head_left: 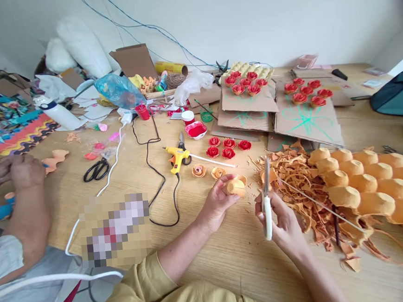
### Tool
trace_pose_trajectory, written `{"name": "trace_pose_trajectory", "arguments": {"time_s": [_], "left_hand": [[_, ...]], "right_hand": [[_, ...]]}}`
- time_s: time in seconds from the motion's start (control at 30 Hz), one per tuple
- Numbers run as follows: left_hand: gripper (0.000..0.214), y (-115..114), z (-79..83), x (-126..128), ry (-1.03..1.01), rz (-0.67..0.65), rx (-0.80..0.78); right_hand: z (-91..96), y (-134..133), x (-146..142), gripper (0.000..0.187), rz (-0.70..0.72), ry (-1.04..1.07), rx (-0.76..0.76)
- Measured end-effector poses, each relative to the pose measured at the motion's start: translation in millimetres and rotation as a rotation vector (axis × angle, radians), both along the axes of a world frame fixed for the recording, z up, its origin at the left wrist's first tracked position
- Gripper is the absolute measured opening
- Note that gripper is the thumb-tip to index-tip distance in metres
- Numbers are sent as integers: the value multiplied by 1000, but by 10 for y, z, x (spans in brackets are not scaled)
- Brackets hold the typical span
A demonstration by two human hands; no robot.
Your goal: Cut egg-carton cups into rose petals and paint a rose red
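My left hand [218, 204] is closed round an orange egg-carton cup [236, 188]. Just to its right, my right hand [280, 217] grips white-handled scissors [267, 197], their blades pointing up and away from me, apart from the cup. Beyond my left hand lie two orange paper roses [198, 171], unpainted. Several red roses [228, 153] sit behind them. A yellow glue gun [178, 160] rests on the table with a white glue stick in its back. Close to my right hand is a heap of orange carton scraps [303, 185].
Orange egg trays [378, 202] stand at the right. Cardboard sheets [247, 117] at the back carry more red roses. A bowl of red paint [196, 130], black scissors [96, 169] and cables cross the middle. Another person's hands [27, 171] work at the left.
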State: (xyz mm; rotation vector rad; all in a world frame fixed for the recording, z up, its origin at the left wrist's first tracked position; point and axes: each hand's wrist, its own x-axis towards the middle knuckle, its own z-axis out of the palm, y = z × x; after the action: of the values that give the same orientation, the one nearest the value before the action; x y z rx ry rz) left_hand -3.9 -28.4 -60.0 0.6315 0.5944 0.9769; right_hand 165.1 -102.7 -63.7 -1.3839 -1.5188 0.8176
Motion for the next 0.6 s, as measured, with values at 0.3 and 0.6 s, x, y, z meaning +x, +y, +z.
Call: {"name": "trace_pose_trajectory", "arguments": {"time_s": [0.3, 0.6], "left_hand": [[54, 51, 32, -41, -9, 27, 13], [51, 76, 27, -55, -20, 40, 44]], "right_hand": [[12, 60, 4, 18, 129, -302, 47], [7, 81, 17, 17, 189, -446, 68]]}}
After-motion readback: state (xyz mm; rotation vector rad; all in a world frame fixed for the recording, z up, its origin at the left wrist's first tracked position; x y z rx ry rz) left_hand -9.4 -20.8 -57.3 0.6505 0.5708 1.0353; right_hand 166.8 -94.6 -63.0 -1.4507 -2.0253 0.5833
